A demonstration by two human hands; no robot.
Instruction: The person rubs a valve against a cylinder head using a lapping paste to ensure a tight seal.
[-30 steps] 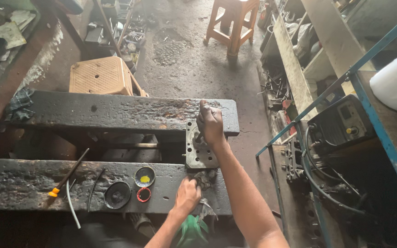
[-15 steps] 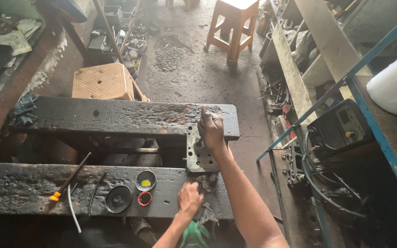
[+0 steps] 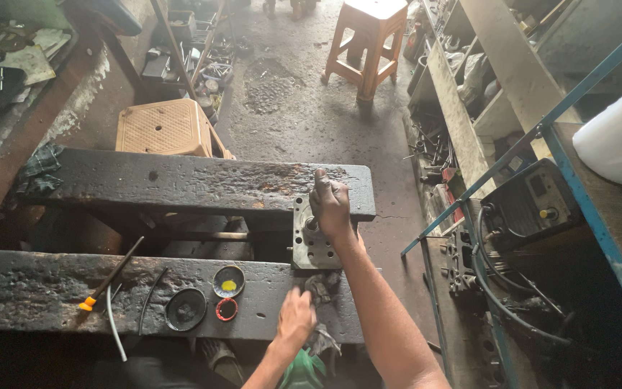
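A grey, square metal plate drilled with round holes (image 3: pixel 312 241) is seen from above, bridging the gap between two dark, oil-stained, rusty metal beams that serve as a bench (image 3: pixel 181 184). The right hand (image 3: pixel 331 205) is laid on the far half of the plate, its fingers curled loosely over the top edge and one of the larger holes; how tightly the grip is closed there cannot be told. The left hand (image 3: pixel 296 317) is just below the plate's near edge, on the near beam, with its fingers bent over a small dark greasy part (image 3: pixel 319 285) that touches the plate; whether that part is actually clasped cannot be told.

Left of the plate, on the near beam, a small round tin with a yellow centre (image 3: pixel 228 281) is seen, with a red ring (image 3: pixel 226 310) just below it and a black round disc (image 3: pixel 185 310) beside that. Further left of the plate, a dark-shafted screwdriver with an orange handle (image 3: pixel 109 277) and a thin white tube (image 3: pixel 113 328) lie on the same beam. Beyond the plate, past the far beam, a tan perforated plastic stool (image 3: pixel 163 128) and an orange wooden stool (image 3: pixel 365 36) stand on a stained concrete floor (image 3: pixel 304 122). To the right of the plate, a blue metal shelf frame (image 3: pixel 584 194) is seen
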